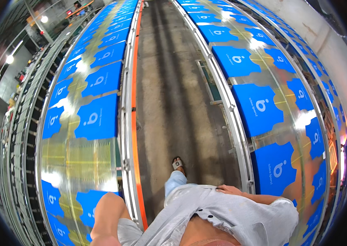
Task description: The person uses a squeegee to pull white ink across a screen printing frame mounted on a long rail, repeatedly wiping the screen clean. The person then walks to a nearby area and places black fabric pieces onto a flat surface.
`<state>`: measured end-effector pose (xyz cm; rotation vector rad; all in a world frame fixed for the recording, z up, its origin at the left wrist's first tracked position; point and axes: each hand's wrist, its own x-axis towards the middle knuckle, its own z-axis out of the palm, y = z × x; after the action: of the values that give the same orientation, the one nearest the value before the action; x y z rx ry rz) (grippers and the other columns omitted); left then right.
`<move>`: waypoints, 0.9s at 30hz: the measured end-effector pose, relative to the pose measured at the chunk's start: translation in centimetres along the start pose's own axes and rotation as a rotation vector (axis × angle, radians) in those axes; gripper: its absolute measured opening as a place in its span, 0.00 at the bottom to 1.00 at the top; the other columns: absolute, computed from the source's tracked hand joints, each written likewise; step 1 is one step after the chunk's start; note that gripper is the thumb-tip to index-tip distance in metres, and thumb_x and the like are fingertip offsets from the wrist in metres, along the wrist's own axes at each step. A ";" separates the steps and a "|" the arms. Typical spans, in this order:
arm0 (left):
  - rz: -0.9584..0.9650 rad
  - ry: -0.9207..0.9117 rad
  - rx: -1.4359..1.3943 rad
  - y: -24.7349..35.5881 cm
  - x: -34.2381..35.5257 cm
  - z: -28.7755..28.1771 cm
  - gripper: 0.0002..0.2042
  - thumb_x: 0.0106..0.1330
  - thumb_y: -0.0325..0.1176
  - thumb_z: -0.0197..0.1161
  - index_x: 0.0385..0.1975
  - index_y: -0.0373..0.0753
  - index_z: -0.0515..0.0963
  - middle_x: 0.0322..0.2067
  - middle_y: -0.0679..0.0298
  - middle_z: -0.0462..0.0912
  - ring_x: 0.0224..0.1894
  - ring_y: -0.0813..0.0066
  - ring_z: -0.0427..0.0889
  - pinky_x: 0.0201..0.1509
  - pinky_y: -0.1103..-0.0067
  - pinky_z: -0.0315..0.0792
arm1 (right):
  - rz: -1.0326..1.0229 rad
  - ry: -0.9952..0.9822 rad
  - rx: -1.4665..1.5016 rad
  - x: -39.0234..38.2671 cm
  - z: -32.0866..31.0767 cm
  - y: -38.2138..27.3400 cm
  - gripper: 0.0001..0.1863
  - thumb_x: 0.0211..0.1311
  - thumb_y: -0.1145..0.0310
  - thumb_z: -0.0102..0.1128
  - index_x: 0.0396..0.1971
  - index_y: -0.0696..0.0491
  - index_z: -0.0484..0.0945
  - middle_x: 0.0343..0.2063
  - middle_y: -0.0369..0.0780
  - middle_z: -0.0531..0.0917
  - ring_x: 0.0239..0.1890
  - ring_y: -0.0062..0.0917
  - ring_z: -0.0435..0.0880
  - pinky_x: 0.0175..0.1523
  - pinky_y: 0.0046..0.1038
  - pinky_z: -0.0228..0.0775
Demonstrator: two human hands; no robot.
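Observation:
My right hand lies against the lower front of my light grey shirt, near the waist, its fingers flat and holding nothing that I can see. My left arm is bent at the lower left, the elbow over the left table; the hand itself is out of view. Blue cut fabric panels with white printed marks lie in rows on the long left table. More blue panels lie flat on the right table, nearest my right arm.
A concrete aisle runs ahead between the tables, my sandalled foot on it. Metal rails edge both tables, and an orange strip follows the left one. Slatted racks stand far left; a pale wall rises at right.

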<state>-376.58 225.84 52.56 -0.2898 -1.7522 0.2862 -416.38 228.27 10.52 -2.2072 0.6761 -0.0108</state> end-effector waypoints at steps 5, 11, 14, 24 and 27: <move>-0.109 0.159 -0.388 -13.2 -4.6 -2.5 0.07 0.53 0.19 0.61 0.21 0.40 0.74 0.16 0.72 0.72 0.19 0.81 0.77 0.15 0.83 0.71 | -0.009 0.045 -0.034 7.6 -7.0 2.0 0.27 0.65 0.63 0.46 0.64 0.49 0.60 0.55 0.49 0.69 0.55 0.41 0.71 0.59 0.36 0.67; -0.152 0.212 -0.625 -28.0 -11.1 -3.4 0.06 0.54 0.20 0.62 0.21 0.40 0.76 0.20 0.68 0.77 0.22 0.77 0.79 0.19 0.81 0.76 | -0.070 0.185 0.007 16.7 -14.0 7.3 0.37 0.59 0.52 0.51 0.67 0.51 0.58 0.60 0.52 0.66 0.56 0.46 0.70 0.61 0.40 0.61; -0.180 0.130 -0.736 -34.7 -15.8 -4.2 0.05 0.53 0.21 0.65 0.22 0.39 0.78 0.22 0.67 0.79 0.25 0.76 0.79 0.21 0.80 0.78 | -0.065 0.216 0.020 22.2 -18.5 11.3 0.39 0.56 0.50 0.53 0.67 0.51 0.58 0.59 0.52 0.66 0.56 0.46 0.69 0.61 0.40 0.61; -0.305 0.032 -0.546 -59.3 -24.7 -5.3 0.04 0.54 0.23 0.63 0.30 0.33 0.78 0.31 0.64 0.79 0.27 0.74 0.81 0.23 0.75 0.83 | -0.187 0.221 -0.070 39.5 -41.7 25.4 0.39 0.53 0.49 0.54 0.63 0.55 0.60 0.53 0.52 0.69 0.53 0.43 0.71 0.56 0.40 0.64; -0.296 0.014 -0.547 -67.0 -28.2 -7.0 0.05 0.55 0.23 0.63 0.30 0.34 0.78 0.31 0.63 0.78 0.28 0.73 0.81 0.23 0.74 0.84 | -0.156 0.240 -0.067 43.3 -45.4 29.6 0.43 0.50 0.50 0.56 0.65 0.55 0.58 0.51 0.51 0.69 0.51 0.44 0.72 0.54 0.40 0.67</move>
<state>-366.79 153.54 51.31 -0.4141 -1.8077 -0.4158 -403.26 160.16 10.97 -2.3406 0.6393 -0.3426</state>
